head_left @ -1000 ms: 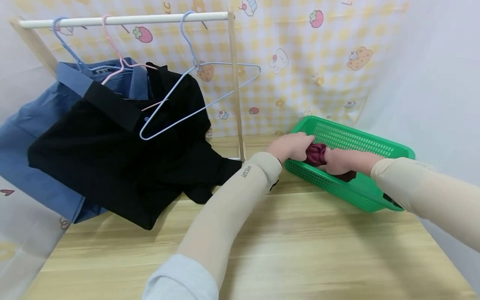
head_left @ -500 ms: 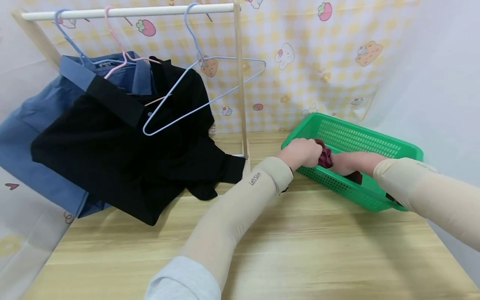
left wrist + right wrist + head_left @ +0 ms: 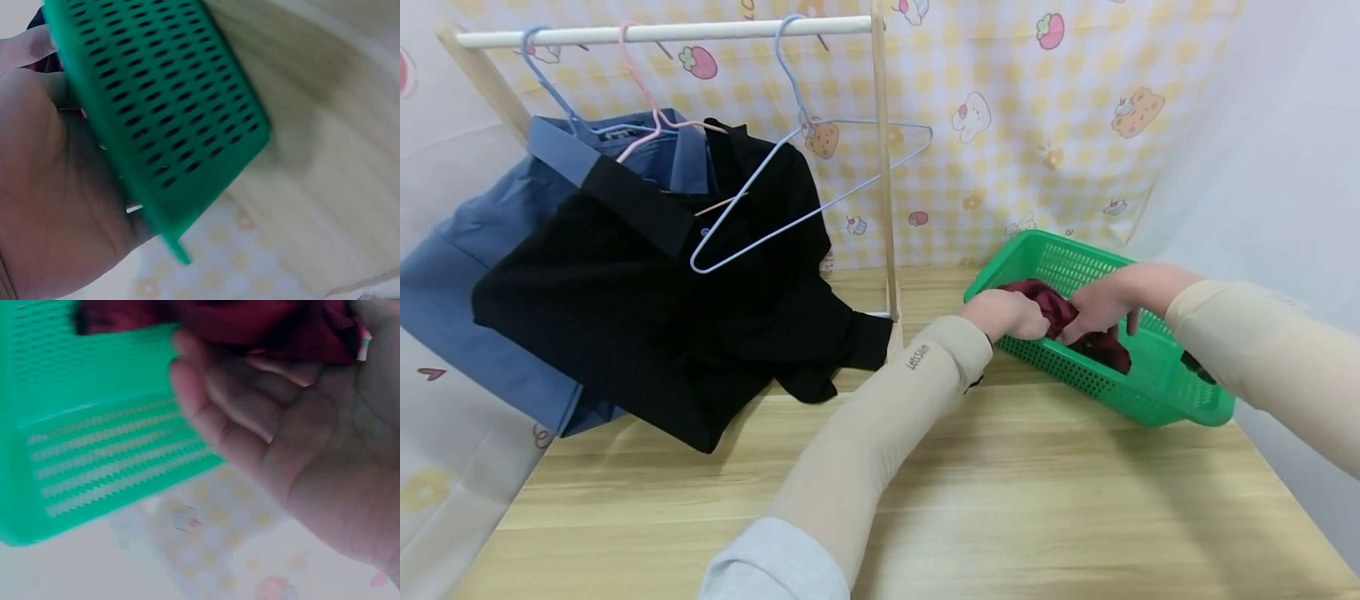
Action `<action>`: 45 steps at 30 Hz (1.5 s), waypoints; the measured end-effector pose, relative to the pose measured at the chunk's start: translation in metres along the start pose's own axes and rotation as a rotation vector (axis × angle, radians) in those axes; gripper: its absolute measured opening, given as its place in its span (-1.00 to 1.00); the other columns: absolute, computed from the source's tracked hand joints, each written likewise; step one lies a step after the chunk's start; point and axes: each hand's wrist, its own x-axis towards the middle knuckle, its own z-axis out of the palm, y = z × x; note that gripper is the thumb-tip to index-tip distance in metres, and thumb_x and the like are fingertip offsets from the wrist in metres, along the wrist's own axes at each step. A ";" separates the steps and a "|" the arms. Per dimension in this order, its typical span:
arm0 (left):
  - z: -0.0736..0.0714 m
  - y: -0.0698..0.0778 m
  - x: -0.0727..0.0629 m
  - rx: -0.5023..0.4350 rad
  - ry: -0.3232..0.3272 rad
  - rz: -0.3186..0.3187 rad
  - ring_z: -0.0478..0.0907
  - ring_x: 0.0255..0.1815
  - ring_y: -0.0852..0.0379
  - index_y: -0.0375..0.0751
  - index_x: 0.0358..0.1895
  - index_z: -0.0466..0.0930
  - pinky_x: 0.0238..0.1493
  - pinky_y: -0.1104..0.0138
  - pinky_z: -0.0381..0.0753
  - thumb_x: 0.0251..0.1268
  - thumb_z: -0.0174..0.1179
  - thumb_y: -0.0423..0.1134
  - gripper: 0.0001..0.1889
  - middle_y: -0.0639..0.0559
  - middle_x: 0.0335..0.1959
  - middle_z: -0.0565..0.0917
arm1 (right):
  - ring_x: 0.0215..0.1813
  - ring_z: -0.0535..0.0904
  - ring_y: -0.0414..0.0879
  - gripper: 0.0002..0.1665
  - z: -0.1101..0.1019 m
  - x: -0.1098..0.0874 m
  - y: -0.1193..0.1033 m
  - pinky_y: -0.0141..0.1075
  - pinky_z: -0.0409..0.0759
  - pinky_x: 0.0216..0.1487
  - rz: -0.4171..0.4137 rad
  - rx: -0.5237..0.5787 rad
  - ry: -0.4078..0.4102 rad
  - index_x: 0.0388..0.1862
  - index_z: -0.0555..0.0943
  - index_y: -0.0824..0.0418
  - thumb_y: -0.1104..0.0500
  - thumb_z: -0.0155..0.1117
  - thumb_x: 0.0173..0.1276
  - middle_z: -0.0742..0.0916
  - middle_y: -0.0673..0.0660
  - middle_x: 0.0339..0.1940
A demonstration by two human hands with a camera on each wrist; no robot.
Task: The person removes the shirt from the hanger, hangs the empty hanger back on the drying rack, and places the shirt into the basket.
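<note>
Okay so the maroon cloth is bunched up in the green basket at the right of the frame, and both hands are on it. The left hand is curled around a bit of it by the basket's near left rim. The left wrist view doesn't help much, since the basket wall hides most of those fingers. The right hand pinches it just beside that; from the right wrist view the fingers are bent, not spread wide, with the fabric across the top of the picture. More of the cloth droops toward the basket floor, right of the left hand. It's too crumpled to tell what garment it is, or which bit is collar or hem. There's a sheen on the folds, so my guess is light, soft and kinda slippery, nothing fragile, but floppy enough to slide out of a fingertip pinch. I'd find an edge or the two shoulders, if it has any, and grip those with hands apart; grabbing the middle probably just keeps it a wad. Upper left there's a rack with a white rail, a black shirt in front of a blue shirt, plus a bare blue hanger, well apart from the hands.
</note>
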 end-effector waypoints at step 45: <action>0.030 -0.256 -0.352 -0.494 1.259 -0.533 0.57 0.39 -0.24 -0.16 0.38 0.63 0.22 -0.10 0.54 0.61 -0.07 0.09 -0.44 -0.22 0.39 0.66 | 0.63 0.40 0.27 -0.13 -0.110 -0.043 -0.202 0.14 0.34 0.63 -0.267 0.169 0.796 0.75 0.06 0.26 -0.27 -0.21 0.75 0.44 0.33 0.64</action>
